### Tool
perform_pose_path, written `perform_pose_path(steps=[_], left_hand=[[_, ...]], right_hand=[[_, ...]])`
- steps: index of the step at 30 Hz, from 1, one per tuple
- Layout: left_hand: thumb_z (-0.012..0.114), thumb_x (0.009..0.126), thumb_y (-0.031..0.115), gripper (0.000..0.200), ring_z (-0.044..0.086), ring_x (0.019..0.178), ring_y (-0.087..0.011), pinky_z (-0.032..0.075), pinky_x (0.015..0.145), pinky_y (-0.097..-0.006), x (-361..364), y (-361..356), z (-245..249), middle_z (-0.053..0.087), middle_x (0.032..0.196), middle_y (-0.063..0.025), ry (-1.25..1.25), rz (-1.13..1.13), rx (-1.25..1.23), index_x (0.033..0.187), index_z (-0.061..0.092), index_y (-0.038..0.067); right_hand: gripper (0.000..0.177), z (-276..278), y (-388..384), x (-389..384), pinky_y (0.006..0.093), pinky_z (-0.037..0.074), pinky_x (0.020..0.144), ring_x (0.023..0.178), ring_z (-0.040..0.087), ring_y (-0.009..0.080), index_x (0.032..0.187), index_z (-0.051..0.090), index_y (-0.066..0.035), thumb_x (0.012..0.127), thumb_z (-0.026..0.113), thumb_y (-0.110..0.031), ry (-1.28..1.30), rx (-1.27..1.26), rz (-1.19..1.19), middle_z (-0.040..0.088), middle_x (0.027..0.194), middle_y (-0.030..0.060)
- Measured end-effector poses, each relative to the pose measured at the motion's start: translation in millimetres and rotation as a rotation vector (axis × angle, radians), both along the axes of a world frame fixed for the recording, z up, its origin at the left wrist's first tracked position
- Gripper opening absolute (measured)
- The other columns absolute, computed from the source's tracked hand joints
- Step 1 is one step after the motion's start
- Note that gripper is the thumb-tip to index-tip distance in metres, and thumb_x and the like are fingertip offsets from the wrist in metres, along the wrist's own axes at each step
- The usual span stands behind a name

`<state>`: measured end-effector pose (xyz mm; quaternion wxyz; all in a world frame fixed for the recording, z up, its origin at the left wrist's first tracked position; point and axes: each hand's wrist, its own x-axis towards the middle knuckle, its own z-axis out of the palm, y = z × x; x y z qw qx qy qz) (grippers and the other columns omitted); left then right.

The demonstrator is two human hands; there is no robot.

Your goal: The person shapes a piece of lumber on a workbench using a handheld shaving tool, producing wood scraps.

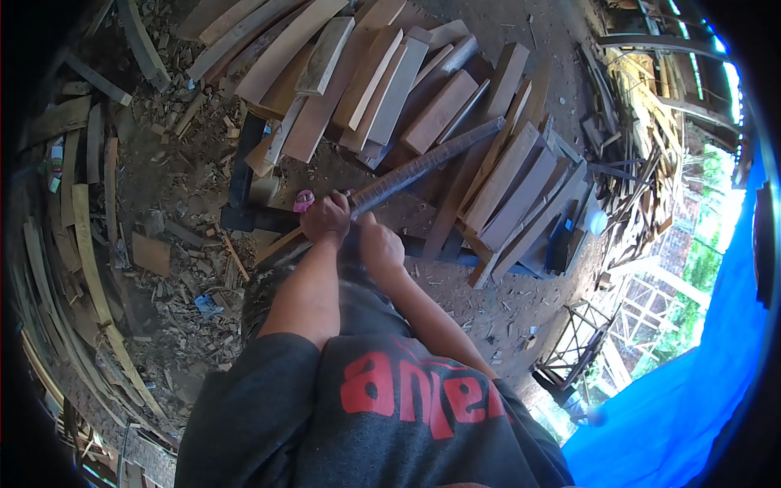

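Above the shirt [390, 423], left hand [325, 218] and right hand [381, 248] grip a bar [431, 163] pointing up-right.

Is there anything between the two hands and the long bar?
Nothing visible: the left hand and the right hand both grip the bar at its near end; its far end lies over the stacked planks.

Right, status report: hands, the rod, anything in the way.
Left hand and right hand both shut on near end of grey rod. Rod slants over stacked planks. Nothing blocking the grip.
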<state>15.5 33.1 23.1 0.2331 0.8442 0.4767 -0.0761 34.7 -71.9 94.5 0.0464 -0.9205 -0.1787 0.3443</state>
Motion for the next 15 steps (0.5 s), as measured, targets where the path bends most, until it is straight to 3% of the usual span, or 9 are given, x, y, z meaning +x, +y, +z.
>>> perform_pose_path(steps=[2,4,5,8,10,12,15], left_hand=[[0.039,0.089,0.038,0.051,0.067,0.066,-0.0348,0.052,0.067,-0.0448,-1,1,0,0.066,0.067,-0.0178,0.025,-0.005,0.000,0.063,0.068,0.007],[0.039,0.089,0.038,0.051,0.067,0.066,-0.0350,0.052,0.067,-0.0450,-2,0,-3,0.066,0.067,-0.0180,0.005,-0.008,0.013,0.063,0.068,0.007],[0.039,0.089,0.038,0.051,0.067,0.066,-0.0352,0.052,0.067,-0.0451,-2,0,-5,0.066,0.067,-0.0181,-0.011,-0.003,0.026,0.062,0.068,0.007],[0.039,0.089,0.039,0.051,0.067,0.066,-0.0356,0.052,0.067,-0.0451,-3,1,-6,0.066,0.067,-0.0189,-0.010,-0.032,0.032,0.063,0.068,0.006],[0.039,0.089,0.039,0.051,0.067,0.066,-0.0357,0.052,0.068,-0.0448,-1,2,-2,0.066,0.067,-0.0192,0.008,-0.025,0.002,0.063,0.068,0.007],[0.040,0.089,0.039,0.050,0.067,0.066,-0.0358,0.052,0.068,-0.0446,-1,2,-4,0.066,0.067,-0.0195,0.026,-0.028,-0.021,0.063,0.069,0.007],[0.040,0.089,0.039,0.050,0.067,0.066,-0.0359,0.053,0.067,-0.0451,-5,2,-5,0.066,0.066,-0.0193,-0.010,-0.058,0.001,0.063,0.069,0.007]], right_hand=[[0.020,-5,3,1,0.0508,0.051,0.071,0.079,0.065,0.0397,0.107,0.045,-0.006,0.087,0.047,-0.011,0.006,-0.005,0.015,0.065,0.081,0.0240],[0.021,26,-7,-1,0.0510,0.051,0.072,0.081,0.065,0.0393,0.107,0.045,-0.006,0.087,0.046,-0.010,0.032,0.033,0.025,0.065,0.082,0.0243],[0.009,54,-9,-7,0.0481,0.052,0.068,0.077,0.066,0.0382,0.095,0.047,-0.004,0.088,0.045,-0.010,0.007,0.004,-0.005,0.064,0.077,0.0238],[0.013,67,-29,-22,0.0486,0.052,0.067,0.076,0.066,0.0379,0.100,0.046,-0.004,0.088,0.045,-0.009,0.029,-0.131,0.024,0.064,0.077,0.0235],[0.015,41,-18,-17,0.0492,0.052,0.066,0.075,0.066,0.0381,0.102,0.045,-0.004,0.087,0.044,-0.008,0.010,-0.106,0.022,0.064,0.076,0.0235],[0.011,5,4,-3,0.0506,0.050,0.073,0.080,0.065,0.0403,0.095,0.045,-0.004,0.087,0.045,-0.012,0.002,0.035,-0.049,0.065,0.077,0.0234],[0.011,3,10,6,0.0504,0.050,0.071,0.078,0.065,0.0405,0.096,0.045,-0.004,0.087,0.045,-0.011,-0.014,0.023,-0.001,0.065,0.076,0.0231]])
